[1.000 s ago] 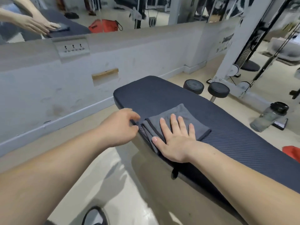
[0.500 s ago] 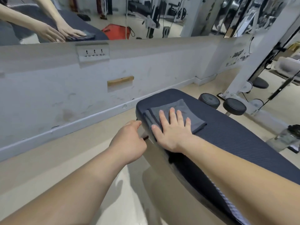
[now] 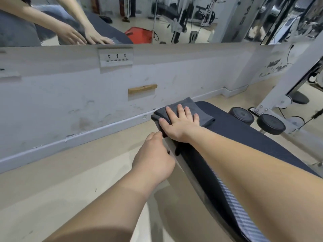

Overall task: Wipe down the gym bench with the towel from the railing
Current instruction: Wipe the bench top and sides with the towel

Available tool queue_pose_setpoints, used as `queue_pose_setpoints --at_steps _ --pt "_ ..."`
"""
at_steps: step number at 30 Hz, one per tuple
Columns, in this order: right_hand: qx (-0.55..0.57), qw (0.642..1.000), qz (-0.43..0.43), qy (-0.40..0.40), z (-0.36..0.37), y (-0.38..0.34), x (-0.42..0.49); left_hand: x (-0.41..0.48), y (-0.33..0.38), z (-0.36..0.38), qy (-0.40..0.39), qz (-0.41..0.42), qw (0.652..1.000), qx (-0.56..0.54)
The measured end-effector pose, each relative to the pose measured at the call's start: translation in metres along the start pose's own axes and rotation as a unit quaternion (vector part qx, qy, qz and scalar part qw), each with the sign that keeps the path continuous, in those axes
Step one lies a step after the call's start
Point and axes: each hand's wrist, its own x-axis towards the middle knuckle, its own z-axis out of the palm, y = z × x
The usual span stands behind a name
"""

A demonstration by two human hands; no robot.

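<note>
towel (image 3: 187, 109) | bench (image 3: 244, 137) far end | right hand (image 3: 180, 124) flat on it

Folded grey cloth towel (image 3: 185, 106): soft, matt, fine nap, darker stitched hem. Dark navy padded table top (image 3: 244, 137): matt vinyl-like cover, fine woven carbon-fibre pattern, faint sheen along near edge. White painted wall (image 3: 70, 95): matt, scuffed, stained, paint chipped at skirting. Small wooden block on wall (image 3: 142, 89): bare, light brown. Beige floor (image 3: 52, 180): smooth, low gloss. Black round weight plates (image 3: 271, 124): matt, rubbery look. White metal machine frame (image 3: 286, 84): painted, smooth.
</note>
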Motion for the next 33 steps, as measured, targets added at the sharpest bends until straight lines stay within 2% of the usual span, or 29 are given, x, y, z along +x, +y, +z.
queue_pose_setpoints --at_steps 4,8,14,17,21,28,33 --pt "0.003 1.000 -0.008 0.012 -0.002 0.002 0.000 0.000 0.004 -0.001 0.001 -0.011 1.000 0.011" --pt "-0.027 0.997 -0.076 0.021 0.010 0.030 -0.049 -0.002 0.004 0.000 0.008 -0.009 1.000 0.016" --pt "-0.093 0.987 -0.124 -0.051 0.022 0.090 -0.160 0.004 0.008 0.017 0.017 0.005 1.000 0.005" --pt "-0.117 0.979 -0.129 -0.103 0.018 0.104 -0.183 0.007 0.014 0.029 0.020 0.029 0.999 0.006" --pt "-0.116 0.978 -0.118 -0.130 0.004 0.105 -0.146 0.013 0.019 0.039 0.028 0.051 0.998 0.011" --pt "-0.023 0.999 0.016 -0.017 -0.014 0.097 0.018 0.022 0.013 0.048 0.067 0.065 0.996 0.010" --pt "0.017 0.999 0.041 0.031 -0.018 0.104 0.040 0.016 0.026 0.051 0.059 0.088 0.994 0.031"
